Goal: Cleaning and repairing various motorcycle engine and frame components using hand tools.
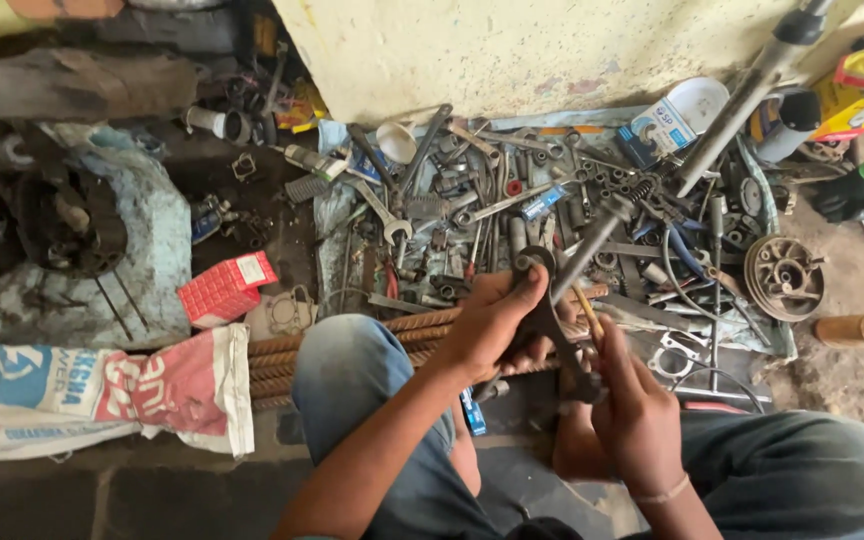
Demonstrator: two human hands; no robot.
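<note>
Cluttered workshop floor, tools spread at twelve o'clock. Left hand (pixel 492 320) gripped a dark steel ring spanner (pixel 544 310) by its shank, seemingly for leverage; right hand (pixel 634 415), at five o'clock, closed round a yellow-handled tool (pixel 586 312) above ribbed steel bars (pixel 352 350).

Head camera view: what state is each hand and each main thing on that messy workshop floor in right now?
Left hand: closed around the ring spanner.
Ring spanner: held up, ring end on the metal shaft.
Right hand: closed on the spanner's lower end.
Metal shaft: tilted, raised above the tool pile.
Red box: shut, lying on the ground.
Brake drum: lying flat, open side up.
</note>
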